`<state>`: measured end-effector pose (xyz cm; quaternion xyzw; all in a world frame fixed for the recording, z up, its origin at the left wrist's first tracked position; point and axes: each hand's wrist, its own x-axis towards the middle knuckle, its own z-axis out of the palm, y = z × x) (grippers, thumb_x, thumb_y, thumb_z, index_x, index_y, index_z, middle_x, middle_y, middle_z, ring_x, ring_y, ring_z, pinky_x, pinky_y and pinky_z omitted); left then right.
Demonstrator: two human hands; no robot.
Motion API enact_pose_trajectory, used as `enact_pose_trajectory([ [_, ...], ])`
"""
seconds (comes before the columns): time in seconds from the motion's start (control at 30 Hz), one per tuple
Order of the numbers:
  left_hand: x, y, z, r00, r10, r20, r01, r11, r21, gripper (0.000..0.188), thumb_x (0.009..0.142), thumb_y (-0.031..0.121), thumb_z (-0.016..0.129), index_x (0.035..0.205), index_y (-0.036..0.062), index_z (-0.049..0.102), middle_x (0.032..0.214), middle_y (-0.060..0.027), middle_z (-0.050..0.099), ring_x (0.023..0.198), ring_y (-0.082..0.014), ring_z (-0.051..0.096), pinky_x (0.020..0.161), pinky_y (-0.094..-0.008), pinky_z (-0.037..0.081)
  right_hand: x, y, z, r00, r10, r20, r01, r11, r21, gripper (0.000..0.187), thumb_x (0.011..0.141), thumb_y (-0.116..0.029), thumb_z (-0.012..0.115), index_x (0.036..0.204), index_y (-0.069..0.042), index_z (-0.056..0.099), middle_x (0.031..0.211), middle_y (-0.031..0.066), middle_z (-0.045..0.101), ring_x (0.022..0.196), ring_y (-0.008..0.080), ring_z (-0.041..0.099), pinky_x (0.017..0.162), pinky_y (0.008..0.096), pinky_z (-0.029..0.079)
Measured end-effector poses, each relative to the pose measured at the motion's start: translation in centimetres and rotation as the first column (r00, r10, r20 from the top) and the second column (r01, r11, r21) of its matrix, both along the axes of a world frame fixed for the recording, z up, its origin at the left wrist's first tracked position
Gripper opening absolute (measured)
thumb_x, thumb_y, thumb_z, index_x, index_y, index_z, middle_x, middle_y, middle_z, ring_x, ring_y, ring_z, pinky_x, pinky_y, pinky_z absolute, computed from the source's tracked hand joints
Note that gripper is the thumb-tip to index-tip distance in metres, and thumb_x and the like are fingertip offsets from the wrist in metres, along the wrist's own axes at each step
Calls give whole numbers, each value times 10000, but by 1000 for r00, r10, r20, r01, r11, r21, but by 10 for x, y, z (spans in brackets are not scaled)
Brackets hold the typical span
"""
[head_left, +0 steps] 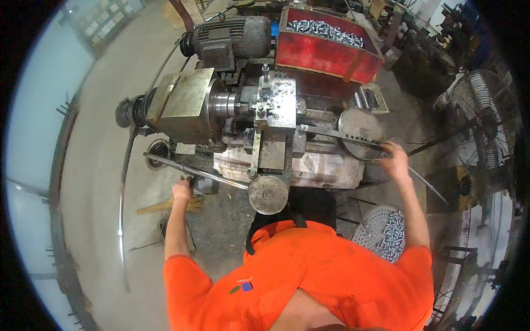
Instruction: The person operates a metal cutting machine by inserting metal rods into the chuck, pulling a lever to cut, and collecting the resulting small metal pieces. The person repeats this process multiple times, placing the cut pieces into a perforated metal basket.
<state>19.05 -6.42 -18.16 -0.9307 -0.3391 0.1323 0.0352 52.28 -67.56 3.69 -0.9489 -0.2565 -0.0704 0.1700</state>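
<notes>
In front of me stands a greasy metal lathe (268, 113) with a shiny block on its slide. My left hand (182, 189) is closed at the left, below a long chrome rod (196, 170); a dark object at its fingers is too small to make out. The rod runs to a round metal disc (268, 195) near my waist. My right hand (395, 160) curls its fingers round the outer end of a flat bar with a row of holes (345, 135). Behind that bar lies a larger round plate (361, 129).
A red bin (326, 58) full of small metal parts stands behind the lathe, beside a ribbed motor (234, 38). Near my right elbow is a perforated tray (367, 234) with more parts. A fan (480, 118) stands at right; a straw broom (160, 207) lies at left.
</notes>
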Motion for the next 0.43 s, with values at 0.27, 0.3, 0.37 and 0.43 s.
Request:
enact_pose_trajectory([
  [0.27,-19,11,90,733,470,492,-156,820,-551,396,815,328,626,1057,16,602,736,-157,648,568,-229,628,546,-330,497,49,-234,-124,804,-584,109,539,640,-548,627,667,-184,606,1267,-72,465,1074,189,589,1039,351,543,890,396,447],
  [0.3,-17,15,95,613,555,563,-119,769,-628,370,834,324,611,1035,13,612,722,-148,648,523,-214,616,501,-304,487,41,-234,-128,793,-601,98,539,620,-570,629,674,-194,596,1276,-74,458,1081,187,590,1040,346,547,882,395,453],
  [0.37,-16,21,108,426,697,577,-64,659,-749,388,854,357,589,1038,16,616,732,-150,649,488,-199,610,459,-278,489,8,-197,-103,753,-656,-61,488,618,-616,670,681,-208,586,1316,-87,411,1110,186,585,1037,337,557,869,380,463],
  [0.43,7,10,117,350,803,483,-11,519,-855,467,855,432,574,1089,29,604,778,-172,650,510,-200,621,466,-279,516,-22,-184,-83,708,-695,-126,476,601,-642,692,684,-215,582,1336,-93,388,1124,186,583,1036,332,562,863,373,468],
])
